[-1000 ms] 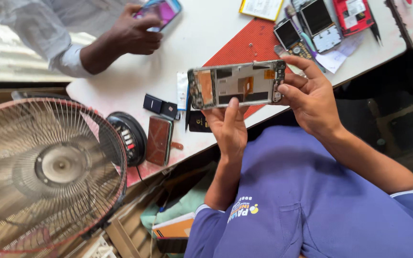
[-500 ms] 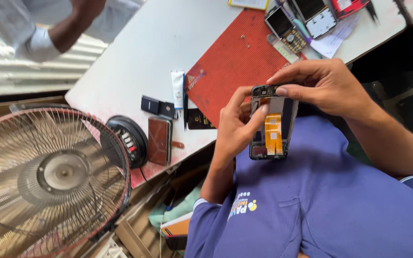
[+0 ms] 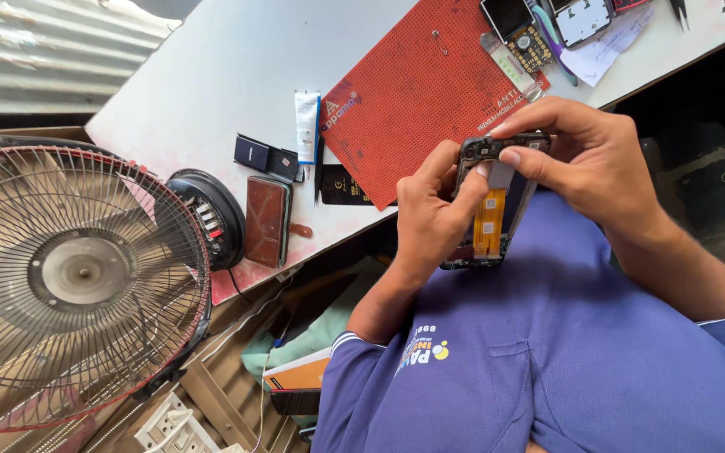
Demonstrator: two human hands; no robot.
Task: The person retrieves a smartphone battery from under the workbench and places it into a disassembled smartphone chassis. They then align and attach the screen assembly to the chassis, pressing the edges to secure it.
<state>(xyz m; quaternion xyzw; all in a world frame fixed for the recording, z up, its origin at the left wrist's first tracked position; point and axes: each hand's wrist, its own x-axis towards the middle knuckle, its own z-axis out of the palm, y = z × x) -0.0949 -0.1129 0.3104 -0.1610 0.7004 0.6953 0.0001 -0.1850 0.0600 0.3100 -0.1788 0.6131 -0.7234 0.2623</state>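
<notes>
Head view: you look down at your own hands over your blue shirt, at the edge of the white table (image 3: 211, 67).
Phone: the opened phone frame (image 3: 490, 220) stands upright between your hands, orange flex strip showing.
Left hand: your left hand (image 3: 425, 214) clamps its left edge, thumb pressed on the inside.
Right hand: your right hand (image 3: 585, 159) pinches the top end.
Nearby: red mat (image 3: 413, 92), white tube (image 3: 306, 126), brown phone (image 3: 267, 220), fan (image 3: 69, 277).

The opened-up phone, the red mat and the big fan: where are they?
Opened black phone with orange ribbon strip (image 3: 490, 222), head view, on the orange strip.
Red dotted work mat (image 3: 417, 92), head view, on its bare middle.
Round wire-cage fan (image 3: 77, 273), head view, on its hub.
</notes>
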